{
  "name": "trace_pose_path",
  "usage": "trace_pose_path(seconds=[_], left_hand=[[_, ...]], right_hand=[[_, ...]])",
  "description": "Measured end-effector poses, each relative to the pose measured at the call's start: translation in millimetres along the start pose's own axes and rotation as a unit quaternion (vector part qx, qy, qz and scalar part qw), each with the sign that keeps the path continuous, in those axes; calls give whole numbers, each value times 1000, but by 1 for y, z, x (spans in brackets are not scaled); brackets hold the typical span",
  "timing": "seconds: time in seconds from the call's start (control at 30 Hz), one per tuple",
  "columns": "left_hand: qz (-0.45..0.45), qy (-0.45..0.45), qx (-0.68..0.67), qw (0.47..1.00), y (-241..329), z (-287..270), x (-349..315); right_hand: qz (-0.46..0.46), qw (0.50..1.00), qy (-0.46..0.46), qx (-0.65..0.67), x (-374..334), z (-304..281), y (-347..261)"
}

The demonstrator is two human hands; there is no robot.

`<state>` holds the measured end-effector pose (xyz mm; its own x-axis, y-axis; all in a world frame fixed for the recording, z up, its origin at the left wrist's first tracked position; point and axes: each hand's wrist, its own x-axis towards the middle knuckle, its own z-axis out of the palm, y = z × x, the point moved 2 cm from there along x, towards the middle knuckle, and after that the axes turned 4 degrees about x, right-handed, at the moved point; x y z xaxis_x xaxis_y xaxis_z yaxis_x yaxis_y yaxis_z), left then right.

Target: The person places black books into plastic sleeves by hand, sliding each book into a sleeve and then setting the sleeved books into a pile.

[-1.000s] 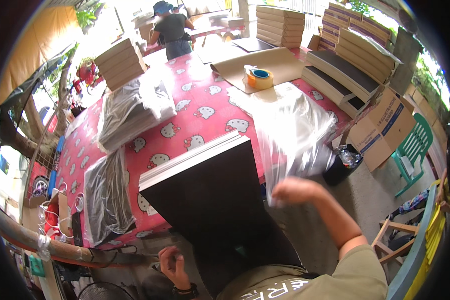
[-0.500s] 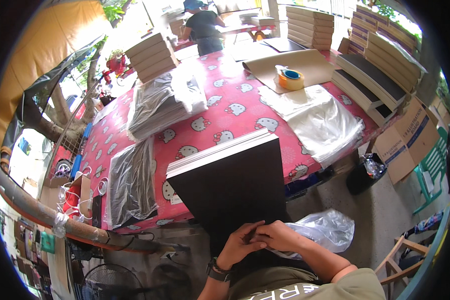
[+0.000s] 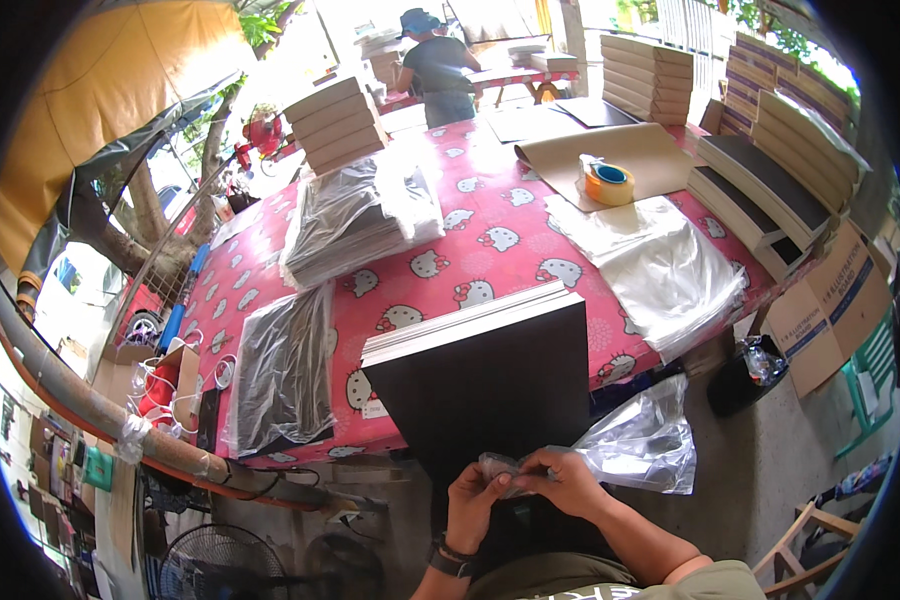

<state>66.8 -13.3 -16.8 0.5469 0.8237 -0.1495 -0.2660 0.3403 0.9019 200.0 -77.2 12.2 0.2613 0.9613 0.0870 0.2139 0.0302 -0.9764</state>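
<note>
My left hand (image 3: 474,503) and my right hand (image 3: 562,482) meet low in front of me, fingers pinched on a clear plastic bag (image 3: 646,445). A bunched part of the bag shows between the two hands, and the rest hangs out past my right wrist. Just beyond my hands, a thick stack of black boards (image 3: 482,385) with white edges leans at the table's near edge, its black face toward me. Flat clear plastic bags (image 3: 660,275) lie in a pile on the right of the table.
The pink patterned table (image 3: 490,262) holds plastic-wrapped black boards (image 3: 282,372), a wrapped pile (image 3: 355,220), brown parcels (image 3: 335,125), brown paper (image 3: 660,160), a tape roll (image 3: 608,184) and black-topped stacks (image 3: 770,185). A black bin (image 3: 738,385) stands right. Another person (image 3: 440,70) works far off.
The bag has been spread out flatter to the right, and a bunched part now shows between my fingers. My hands have parted slightly. The whole view has shifted a little.
</note>
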Motion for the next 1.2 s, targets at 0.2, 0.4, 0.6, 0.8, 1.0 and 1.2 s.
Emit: trace_pose_path(seconds=[0.2,0.4,0.6,0.8,1.0,1.2], left_hand=[[25,-13,-27,999,-11,-15,-1],[-35,-86,-221,971,0,-10,-8],[-42,-50,-128,990,-1,-21,-5],[10,-25,-26,999,-9,-17,-5],[-28,-34,-148,988,-2,-3,-12],[-56,-123,-226,965,2,-12,-14]], right_hand=[[-35,999,26,-10,0,6,6],[-62,997,29,-43,1,6,10],[25,988,28,149,-1,7,-2],[17,997,-14,69,-3,17,4],[-37,998,45,-5,-7,22,8],[27,995,3,96,-1,16,24]])
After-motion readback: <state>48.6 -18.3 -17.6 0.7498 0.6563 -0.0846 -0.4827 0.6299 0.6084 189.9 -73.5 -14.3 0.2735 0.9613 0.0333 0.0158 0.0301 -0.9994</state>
